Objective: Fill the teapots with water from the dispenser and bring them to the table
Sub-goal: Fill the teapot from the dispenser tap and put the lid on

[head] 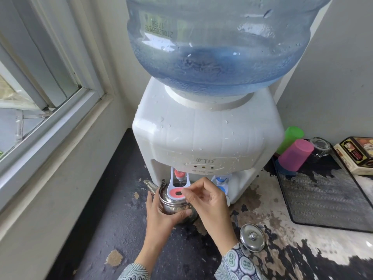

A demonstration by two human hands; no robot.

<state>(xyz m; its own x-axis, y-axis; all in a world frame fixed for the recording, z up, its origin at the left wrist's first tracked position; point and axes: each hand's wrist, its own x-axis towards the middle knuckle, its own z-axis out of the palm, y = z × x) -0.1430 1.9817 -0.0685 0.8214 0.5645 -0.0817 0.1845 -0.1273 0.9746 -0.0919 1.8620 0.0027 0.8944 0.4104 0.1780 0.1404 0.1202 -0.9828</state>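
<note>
Left hand gripped the steel teapot under the dispenser, below its red tap lever. Right hand pinched that lever's edge, fingers curled.

Risks: hot-side tap, so the metal body could heat the gripping hand; the opening sat hidden under the lever, so misalignment or overfill would spill onto the bench.

Teapot: small, shiny, spout pointing left. Its lid lay apart on the bench, to the right.

Hands hold teapot (under red tap).
</note>
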